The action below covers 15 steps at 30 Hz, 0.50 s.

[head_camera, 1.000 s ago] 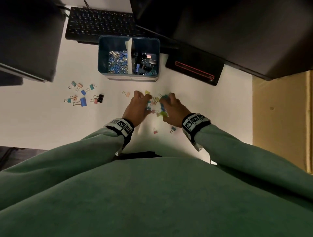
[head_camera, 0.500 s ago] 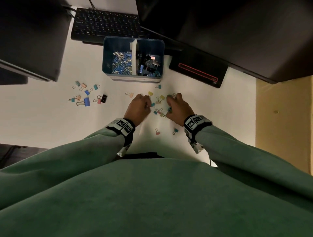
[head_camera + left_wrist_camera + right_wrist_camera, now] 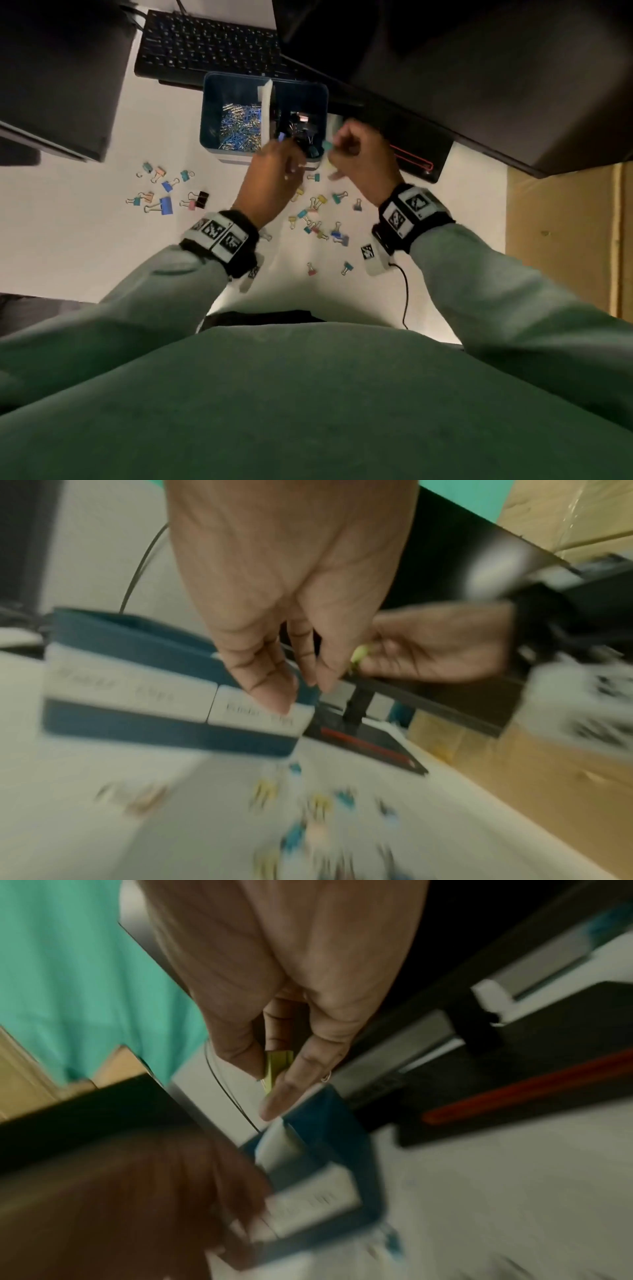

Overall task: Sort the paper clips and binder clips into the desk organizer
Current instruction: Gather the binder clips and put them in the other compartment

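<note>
The blue desk organizer stands at the back, with paper clips in its left compartment and binder clips in its right. My left hand hovers at the front rim of the right compartment, fingers bunched and pointing down; motion blur hides whether anything is between them. My right hand is raised just right of the organizer and pinches a yellow binder clip, with a teal clip showing at its knuckles. Several coloured binder clips lie loose on the white desk between my wrists.
A second group of binder clips lies at the left. A black keyboard sits behind the organizer, a black stand with a red line to its right, a dark screen far left, and a cardboard box far right.
Both hands have lifted off the loose pile in the middle of the desk and moved forward to the organizer's right compartment. The pile is now uncovered.
</note>
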Each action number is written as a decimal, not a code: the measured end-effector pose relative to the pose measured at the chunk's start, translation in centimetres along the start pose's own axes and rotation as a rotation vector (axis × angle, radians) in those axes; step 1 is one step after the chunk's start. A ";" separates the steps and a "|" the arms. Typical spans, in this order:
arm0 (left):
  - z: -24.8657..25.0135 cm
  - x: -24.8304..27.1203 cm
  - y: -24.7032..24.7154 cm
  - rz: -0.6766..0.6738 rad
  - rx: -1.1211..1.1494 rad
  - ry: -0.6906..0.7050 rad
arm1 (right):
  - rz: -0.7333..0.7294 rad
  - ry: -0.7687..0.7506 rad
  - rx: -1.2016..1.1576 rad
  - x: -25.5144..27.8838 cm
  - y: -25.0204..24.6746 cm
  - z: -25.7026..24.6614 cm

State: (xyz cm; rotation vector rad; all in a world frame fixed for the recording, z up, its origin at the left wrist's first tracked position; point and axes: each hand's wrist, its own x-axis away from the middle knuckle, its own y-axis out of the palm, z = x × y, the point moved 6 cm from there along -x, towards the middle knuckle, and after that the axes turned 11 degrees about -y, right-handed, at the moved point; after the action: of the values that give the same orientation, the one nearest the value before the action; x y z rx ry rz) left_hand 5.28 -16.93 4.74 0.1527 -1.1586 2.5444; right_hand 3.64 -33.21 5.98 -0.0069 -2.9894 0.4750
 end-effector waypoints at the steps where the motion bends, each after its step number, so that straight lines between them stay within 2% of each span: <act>1: -1.1 1.4 1.2 -0.086 -0.023 -0.053 | 0.031 -0.032 -0.013 -1.4 0.1 -1.1; 2: -2.3 2.6 2.6 -0.174 -0.056 -0.115 | 0.053 -0.055 -0.012 -2.8 0.4 -1.9; 4: -4.0 3.9 5.2 -0.259 -0.198 -0.161 | 0.060 -0.078 0.041 -5.1 1.6 -3.0; 7: -4.1 3.9 7.9 -0.289 -0.435 -0.112 | -0.008 -0.107 0.249 -7.2 3.5 -3.1; 9: -3.8 3.5 8.8 -0.278 -0.465 -0.088 | -0.106 -0.092 0.415 -7.0 3.8 -2.8; 13: -4.1 3.3 9.4 -0.282 -0.339 -0.093 | -0.227 -0.065 0.600 -1.7 1.4 -1.4; 15: -4.3 3.4 9.6 -0.286 -0.328 -0.085 | -0.395 0.026 0.690 3.0 1.0 1.9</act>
State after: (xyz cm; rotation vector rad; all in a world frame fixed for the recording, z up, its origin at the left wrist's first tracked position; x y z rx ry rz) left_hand -1.06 -18.68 -4.12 0.3217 -1.4526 2.0890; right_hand 0.39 -32.72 4.23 0.6065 -2.5370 1.3762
